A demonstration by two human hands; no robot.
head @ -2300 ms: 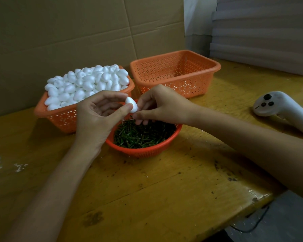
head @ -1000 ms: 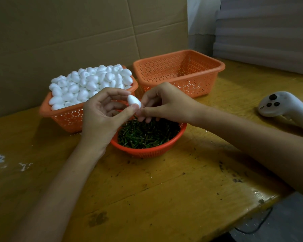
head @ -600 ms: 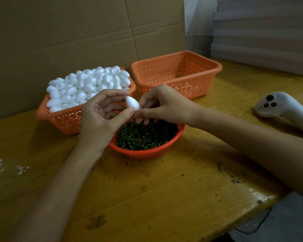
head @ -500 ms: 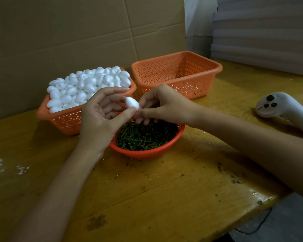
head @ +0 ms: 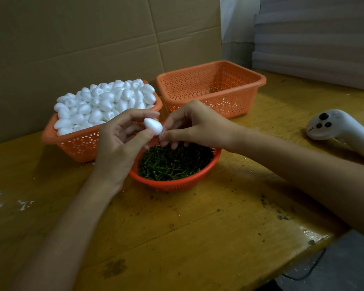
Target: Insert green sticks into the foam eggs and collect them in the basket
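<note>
My left hand pinches a white foam egg between thumb and fingers, above the round orange bowl of green sticks. My right hand meets the egg's right end with thumb and forefinger pinched together; any stick between them is hidden. An orange basket heaped with foam eggs stands at the back left. A second orange basket stands at the back right, and nothing shows inside it.
A white handheld controller lies on the wooden table at the right. Cardboard sheets stand behind the baskets. The table's front edge runs diagonally at the lower right, with a cable hanging below it.
Both hands stay together over the stick bowl with the egg between them. The egg has tilted slightly in my left fingers; nothing else moved.
</note>
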